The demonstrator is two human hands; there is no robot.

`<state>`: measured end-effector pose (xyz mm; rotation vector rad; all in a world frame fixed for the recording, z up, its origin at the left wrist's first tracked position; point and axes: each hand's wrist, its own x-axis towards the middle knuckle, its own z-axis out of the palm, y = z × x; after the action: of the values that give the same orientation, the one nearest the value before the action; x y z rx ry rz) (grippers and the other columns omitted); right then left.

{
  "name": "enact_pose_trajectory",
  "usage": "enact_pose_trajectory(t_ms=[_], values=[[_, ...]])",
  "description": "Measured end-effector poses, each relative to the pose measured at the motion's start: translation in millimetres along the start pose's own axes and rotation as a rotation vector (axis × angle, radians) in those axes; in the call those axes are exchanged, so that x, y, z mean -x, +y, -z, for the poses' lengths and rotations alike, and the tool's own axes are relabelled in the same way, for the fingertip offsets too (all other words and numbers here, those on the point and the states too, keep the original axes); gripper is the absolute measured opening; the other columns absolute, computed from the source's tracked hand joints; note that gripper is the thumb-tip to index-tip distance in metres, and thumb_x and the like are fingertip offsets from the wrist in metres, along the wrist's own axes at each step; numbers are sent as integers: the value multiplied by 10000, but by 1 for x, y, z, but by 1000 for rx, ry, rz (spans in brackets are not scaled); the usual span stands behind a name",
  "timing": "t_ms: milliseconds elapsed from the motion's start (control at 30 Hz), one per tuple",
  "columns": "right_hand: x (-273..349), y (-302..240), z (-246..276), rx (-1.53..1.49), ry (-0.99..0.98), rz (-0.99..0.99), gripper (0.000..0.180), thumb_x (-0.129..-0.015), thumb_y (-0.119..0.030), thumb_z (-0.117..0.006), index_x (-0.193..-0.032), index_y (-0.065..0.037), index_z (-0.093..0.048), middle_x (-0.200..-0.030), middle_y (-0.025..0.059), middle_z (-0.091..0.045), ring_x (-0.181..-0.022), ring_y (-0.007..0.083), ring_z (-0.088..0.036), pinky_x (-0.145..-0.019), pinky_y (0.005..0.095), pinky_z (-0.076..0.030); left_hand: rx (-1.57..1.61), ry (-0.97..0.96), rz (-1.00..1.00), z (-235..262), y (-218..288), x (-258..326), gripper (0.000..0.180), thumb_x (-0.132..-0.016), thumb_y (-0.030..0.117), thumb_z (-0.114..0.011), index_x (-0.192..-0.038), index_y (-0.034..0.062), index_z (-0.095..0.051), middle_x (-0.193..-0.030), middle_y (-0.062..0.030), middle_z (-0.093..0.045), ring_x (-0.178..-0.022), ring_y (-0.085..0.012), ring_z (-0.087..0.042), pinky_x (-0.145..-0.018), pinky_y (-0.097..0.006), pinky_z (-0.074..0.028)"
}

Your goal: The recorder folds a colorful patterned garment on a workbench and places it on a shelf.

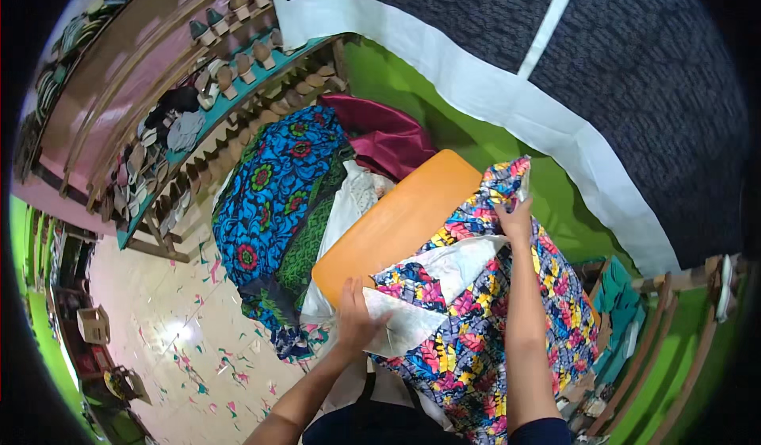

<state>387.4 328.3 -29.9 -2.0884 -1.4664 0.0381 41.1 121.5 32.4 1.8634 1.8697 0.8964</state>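
A multicoloured floral fabric [482, 318] drapes over the right part of an orange board [400, 219] and hangs down towards me. Parts of it are folded back, showing its pale underside [414, 328]. At the board's near left edge, my left hand [361, 318] rests by the folded-back fabric, fingers stretched out and thumb apart. My right hand [517, 221] reaches to the board's far right, its fingers closed on the bunched floral fabric there. The fingertips are partly hidden by the cloth.
Beyond the board lie a blue flowered cloth [277, 179] and a maroon satin cloth [388, 132]. Shoe racks [226, 100] line the left wall. Fabric scraps litter the pale floor [170, 318]. A wooden rack [670, 358] stands at right, near a teal cloth [618, 298].
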Motion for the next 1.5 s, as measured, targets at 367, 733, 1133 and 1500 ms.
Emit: enact_pose_trajectory(t_ms=[367,733,1133,1500], values=[[33,29,95,-476,-111,-261,180,-825,-137,-517,-902,-17,-626,-667,-9,-554,-588,117,-505,-520,286,-389,-104,-228,-558,62,47,2,186,-716,101,-570,-890,37,-585,-866,-72,-570,-808,-217,-564,-666,-363,-447],[116,147,170,-530,139,-588,441,-860,-157,-478,-1250,19,-371,-792,37,-542,-605,87,-479,-514,234,-401,374,-844,-916,-10,82,94,367,-773,236,-568,-1094,63,-529,-1179,-148,-482,-1101,-300,-456,-882,-419,-365],[208,-2,102,-1136,-461,-1004,511,-810,-505,-533,-1143,-130,-435,-1102,36,-516,-978,174,-504,-800,379,-410,-129,-454,-334,-10,86,76,936,-584,438,-748,-1250,-63,-321,-1172,-319,-384,-1039,-425,-451,-869,-439,-390],[128,55,108,-1550,85,-855,124,-799,-86,-538,-904,-20,-544,-780,60,-574,-681,194,-577,-621,317,-469,-90,-1206,-818,-6,62,135,312,-572,173,-616,-878,117,-646,-854,-51,-625,-828,-229,-584,-720,-367,-414]])
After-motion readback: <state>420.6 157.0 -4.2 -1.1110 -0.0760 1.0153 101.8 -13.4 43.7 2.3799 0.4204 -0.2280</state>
